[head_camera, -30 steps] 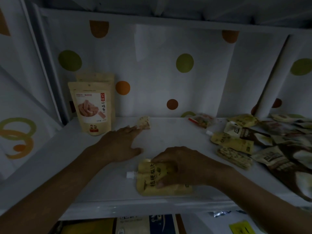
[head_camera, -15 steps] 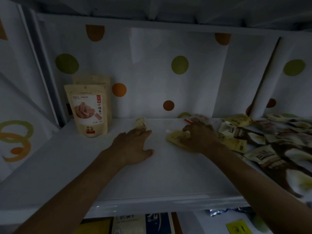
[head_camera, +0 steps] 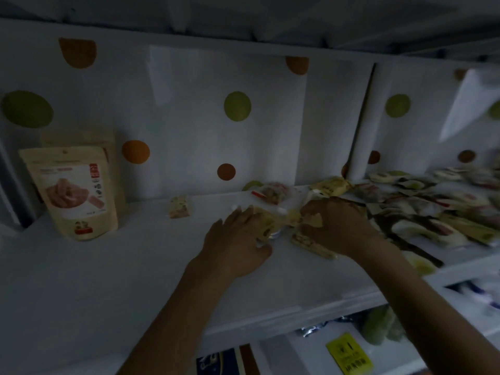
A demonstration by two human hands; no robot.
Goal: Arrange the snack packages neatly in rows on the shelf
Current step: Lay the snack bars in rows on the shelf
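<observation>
A white shelf with a smooth, bare front edge runs across a dim cupboard. Its back wall is white, dotted with green, orange and brown spots. At the left end a tan paper stand-up pouch stands upright, and a small square speckled snack lies towards the back, apart from it.

In the middle a yellow spouted pouch lies between both hands. The right hand curls its fingers onto the pouch's right end, grasping it. The left hand lies over its left part; blur hides whether it grips.

A flat beige bar packet lies just under the right hand. A loose heap of cream and brown snack packets covers the shelf's right side. A yellow label shows on the level below.
</observation>
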